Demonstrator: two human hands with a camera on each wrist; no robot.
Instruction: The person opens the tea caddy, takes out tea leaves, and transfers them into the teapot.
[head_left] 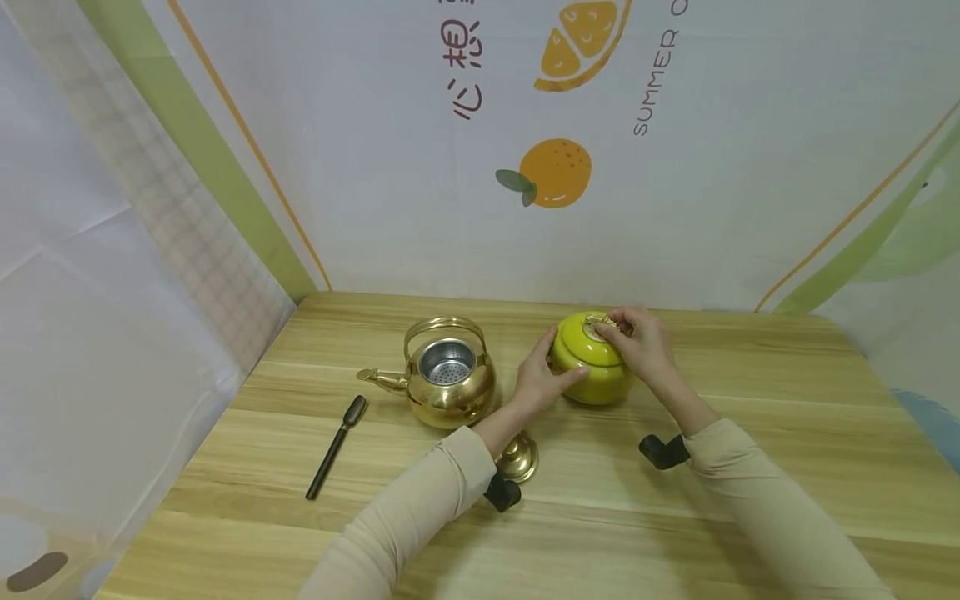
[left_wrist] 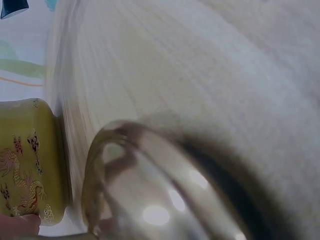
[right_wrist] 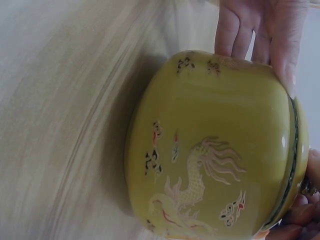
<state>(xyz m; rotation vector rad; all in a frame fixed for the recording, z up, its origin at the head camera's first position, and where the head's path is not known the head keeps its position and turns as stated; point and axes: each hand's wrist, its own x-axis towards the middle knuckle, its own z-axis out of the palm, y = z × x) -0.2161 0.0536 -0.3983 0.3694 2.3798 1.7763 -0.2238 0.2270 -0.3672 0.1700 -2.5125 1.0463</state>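
A yellow lidded ceramic jar (head_left: 596, 387) with a dragon pattern stands on the table at right of centre. My left hand (head_left: 536, 383) holds its left side, thumb in front and fingers behind. My right hand (head_left: 645, 342) pinches the gold-coloured knob on top of the jar's lid (head_left: 573, 342). In the right wrist view a thin dark seam runs between the lid and the jar's body (right_wrist: 210, 125). Just left of my left hand is a brass teapot (head_left: 450, 407), uncovered, with a metal strainer (head_left: 447, 371) in its mouth. The teapot's brass lid (head_left: 522, 460) lies beside my left wrist, partly hidden by it.
A dark tea scoop (head_left: 337, 446) lies left of the teapot, whose spout (head_left: 386, 382) points left. The wooden table (head_left: 675, 542) ends at the back against a printed cloth (head_left: 420, 233). Black wrist camera mounts (head_left: 663, 452) stick out from both wrists.
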